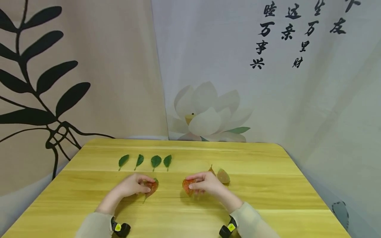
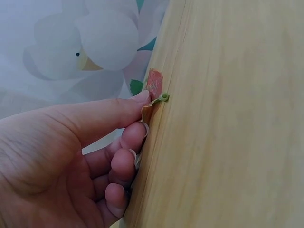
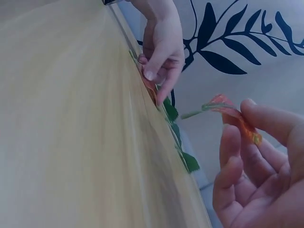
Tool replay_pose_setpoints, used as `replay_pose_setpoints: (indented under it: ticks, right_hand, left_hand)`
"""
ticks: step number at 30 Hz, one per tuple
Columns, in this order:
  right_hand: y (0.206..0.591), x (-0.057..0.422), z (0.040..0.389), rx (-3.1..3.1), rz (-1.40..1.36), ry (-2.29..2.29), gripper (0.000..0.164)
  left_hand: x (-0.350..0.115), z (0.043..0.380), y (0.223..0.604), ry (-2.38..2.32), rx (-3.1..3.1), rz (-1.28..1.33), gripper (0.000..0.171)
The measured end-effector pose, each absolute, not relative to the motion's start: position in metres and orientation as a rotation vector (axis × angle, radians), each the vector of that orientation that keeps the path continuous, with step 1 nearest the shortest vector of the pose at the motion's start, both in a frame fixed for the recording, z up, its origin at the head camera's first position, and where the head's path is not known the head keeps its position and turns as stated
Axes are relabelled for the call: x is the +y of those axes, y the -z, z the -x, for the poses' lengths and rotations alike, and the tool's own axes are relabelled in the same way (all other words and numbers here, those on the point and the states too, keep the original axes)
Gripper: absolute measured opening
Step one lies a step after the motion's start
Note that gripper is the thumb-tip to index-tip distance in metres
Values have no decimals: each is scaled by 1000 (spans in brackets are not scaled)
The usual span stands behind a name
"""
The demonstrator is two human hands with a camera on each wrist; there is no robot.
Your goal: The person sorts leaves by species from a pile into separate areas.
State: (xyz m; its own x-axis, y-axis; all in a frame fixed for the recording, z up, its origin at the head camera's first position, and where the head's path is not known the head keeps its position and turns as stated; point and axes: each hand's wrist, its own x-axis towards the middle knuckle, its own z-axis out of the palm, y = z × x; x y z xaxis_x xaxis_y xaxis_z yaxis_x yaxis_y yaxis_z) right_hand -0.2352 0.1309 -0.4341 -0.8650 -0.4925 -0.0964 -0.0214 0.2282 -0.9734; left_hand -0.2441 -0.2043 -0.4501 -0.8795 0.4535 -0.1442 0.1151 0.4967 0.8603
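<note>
My left hand is low over the table and pinches a reddish leaf between thumb and fingers. In the left wrist view this leaf is seen nearly edge-on against the wood, its curled green stem toward the camera. To the right, my right hand holds an orange-red leaf by its edge. The right wrist view shows that leaf folded and raised off the table, stem pointing left. Behind my left hand lie several green leaves in a row.
A pale brown leaf and a narrow brown leaf lie just beyond my right hand, partly hidden by it. The wooden table ends at a back edge against a printed curtain. Each wrist wears a black camera strap.
</note>
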Motion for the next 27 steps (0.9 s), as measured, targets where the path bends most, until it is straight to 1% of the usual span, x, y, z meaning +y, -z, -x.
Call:
replay_pose_setpoints:
  ticks: [7, 16, 23, 27]
  right_hand:
    - [443, 108, 242, 2103, 465, 1700, 37]
    - [453, 81, 249, 2060, 393, 1747, 32]
    - [459, 64, 252, 2075, 445, 1762, 28]
    - [456, 58, 248, 2142, 478, 1740, 28]
  left_hand:
    - [-199, 245, 449, -1332, 2415, -477, 35]
    - [-202, 243, 449, -1334, 2417, -459, 36]
    - [-204, 244, 451, -1317, 2441, -452, 35]
    - [-205, 244, 453, -1309, 2441, -454, 35]
